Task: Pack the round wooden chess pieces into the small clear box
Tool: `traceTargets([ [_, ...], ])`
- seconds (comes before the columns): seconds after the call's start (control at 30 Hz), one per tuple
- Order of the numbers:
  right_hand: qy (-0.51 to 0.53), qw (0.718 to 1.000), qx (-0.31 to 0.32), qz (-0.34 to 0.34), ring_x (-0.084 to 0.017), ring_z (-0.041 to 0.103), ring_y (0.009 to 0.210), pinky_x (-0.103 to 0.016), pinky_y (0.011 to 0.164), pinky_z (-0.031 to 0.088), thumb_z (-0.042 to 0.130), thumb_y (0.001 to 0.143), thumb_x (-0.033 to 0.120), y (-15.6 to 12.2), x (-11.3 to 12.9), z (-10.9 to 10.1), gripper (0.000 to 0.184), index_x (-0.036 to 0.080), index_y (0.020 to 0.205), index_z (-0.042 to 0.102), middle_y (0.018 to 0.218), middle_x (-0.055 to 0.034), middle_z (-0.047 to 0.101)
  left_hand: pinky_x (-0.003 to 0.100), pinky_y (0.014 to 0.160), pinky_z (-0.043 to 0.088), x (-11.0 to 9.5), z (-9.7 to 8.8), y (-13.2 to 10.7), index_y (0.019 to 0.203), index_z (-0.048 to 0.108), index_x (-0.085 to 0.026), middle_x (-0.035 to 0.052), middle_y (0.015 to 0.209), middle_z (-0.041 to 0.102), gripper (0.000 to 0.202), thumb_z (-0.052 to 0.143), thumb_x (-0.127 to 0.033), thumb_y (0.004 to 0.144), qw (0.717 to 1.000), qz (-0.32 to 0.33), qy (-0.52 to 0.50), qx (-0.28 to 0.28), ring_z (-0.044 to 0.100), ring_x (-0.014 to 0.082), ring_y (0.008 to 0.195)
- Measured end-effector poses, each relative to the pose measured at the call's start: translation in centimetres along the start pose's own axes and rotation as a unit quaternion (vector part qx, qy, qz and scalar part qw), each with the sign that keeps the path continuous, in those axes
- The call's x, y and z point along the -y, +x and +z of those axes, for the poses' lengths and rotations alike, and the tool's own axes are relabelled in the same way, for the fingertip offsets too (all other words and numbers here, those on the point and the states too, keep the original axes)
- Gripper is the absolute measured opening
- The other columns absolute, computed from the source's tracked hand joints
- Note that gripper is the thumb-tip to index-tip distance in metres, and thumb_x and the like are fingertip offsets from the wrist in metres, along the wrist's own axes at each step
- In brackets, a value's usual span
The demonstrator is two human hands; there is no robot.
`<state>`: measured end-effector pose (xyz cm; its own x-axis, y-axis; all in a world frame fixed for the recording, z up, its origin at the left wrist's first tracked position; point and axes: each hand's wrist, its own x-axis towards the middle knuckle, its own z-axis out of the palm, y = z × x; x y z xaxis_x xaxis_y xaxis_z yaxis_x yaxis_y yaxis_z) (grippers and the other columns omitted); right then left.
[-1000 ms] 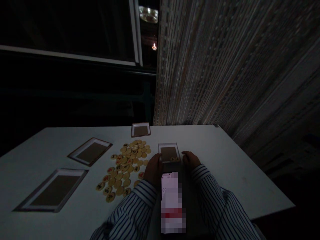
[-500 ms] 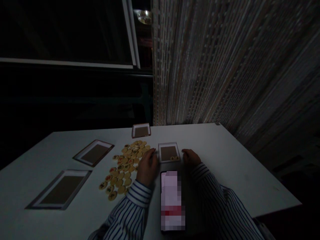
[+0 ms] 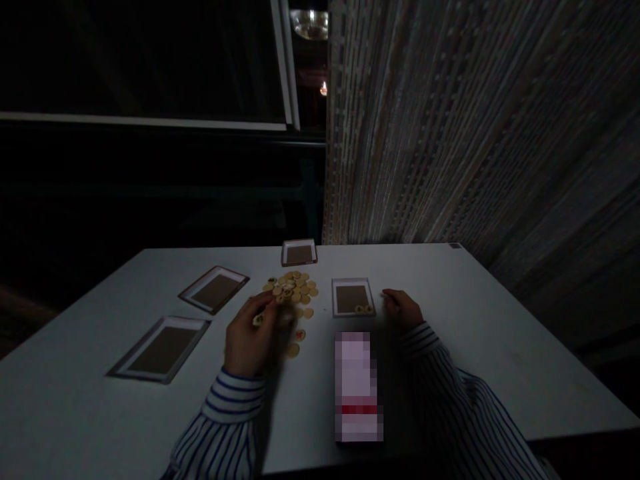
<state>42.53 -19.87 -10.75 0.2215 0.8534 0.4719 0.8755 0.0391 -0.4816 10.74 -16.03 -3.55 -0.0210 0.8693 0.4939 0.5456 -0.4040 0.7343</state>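
Several round wooden Chinese chess pieces point(image 3: 297, 291) lie in a loose pile left of centre, some showing red or dark characters. My left hand point(image 3: 249, 337) hovers over the pile's near left side. Its fingers are bent with a gap to the thumb, and I see no piece held; the hand covers part of the pile. My right hand point(image 3: 403, 309) rests on the table just right of a shallow frame-like tray point(image 3: 370, 293), fingers loosely apart and nothing in them. Two pieces point(image 3: 364, 309) sit in that tray's near right corner.
A phone point(image 3: 356, 387) with a blurred screen lies in front of me. More shallow trays stand about: one at the back point(image 3: 315, 257), one at left point(image 3: 186, 293) and one nearer left point(image 3: 117, 373). A string curtain point(image 3: 400, 133) hangs behind the white table point(image 3: 475, 333).
My left hand has moved left, from beside the tray to over the pieces. My right hand stays beside the tray. The view has shifted, so the table things appear further right.
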Motion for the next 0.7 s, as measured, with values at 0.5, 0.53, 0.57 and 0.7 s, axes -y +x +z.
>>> traceTargets([
  [0.5,0.057,0.996,-0.059,-0.031,-0.015,0.059,0.074,-0.029,0.066,0.049,0.041,0.078,0.029,-0.1,3.3,-1.6,0.026,0.018,0.092,0.061,0.086,-0.0064,0.064,0.032,0.080,0.046,3.4,-4.0,-1.9,0.080,0.062,-0.018,0.0033,0.090,0.065,0.024,0.056,-0.038,0.070,0.994,-0.089,0.024,-0.055,0.060,0.0171,0.083],
  [0.53,0.057,0.996,-0.058,-0.034,-0.015,0.059,0.073,-0.029,0.065,0.049,0.041,0.078,0.029,-0.1,3.5,-1.7,0.026,0.018,0.092,0.060,0.086,-0.0062,0.064,0.032,0.078,0.047,3.4,-4.1,-2.0,0.080,0.062,-0.018,0.0031,0.089,0.065,0.024,0.056,-0.039,0.070,0.993,-0.101,0.024,-0.059,0.060,0.0170,0.082],
  [0.57,0.057,0.996,-0.057,-0.039,-0.015,0.059,0.073,-0.029,0.064,0.049,0.041,0.079,0.029,-0.1,3.8,-1.8,0.026,0.018,0.092,0.060,0.086,-0.0062,0.064,0.031,0.077,0.047,3.4,-4.3,-2.1,0.080,0.062,-0.018,0.0030,0.089,0.065,0.024,0.056,-0.039,0.069,0.991,-0.113,0.024,-0.060,0.060,0.0171,0.082],
  [0.7,0.053,0.996,-0.053,-0.055,-0.015,0.059,0.073,-0.028,0.063,0.049,0.042,0.079,0.029,-0.1,4.6,-1.9,0.025,0.018,0.092,0.060,0.085,-0.0061,0.064,0.031,0.073,0.048,3.2,-4.7,-2.4,0.080,0.062,-0.018,0.0030,0.085,0.065,0.026,0.055,-0.041,0.070,0.987,-0.143,0.030,-0.065,0.060,0.0183,0.081],
])
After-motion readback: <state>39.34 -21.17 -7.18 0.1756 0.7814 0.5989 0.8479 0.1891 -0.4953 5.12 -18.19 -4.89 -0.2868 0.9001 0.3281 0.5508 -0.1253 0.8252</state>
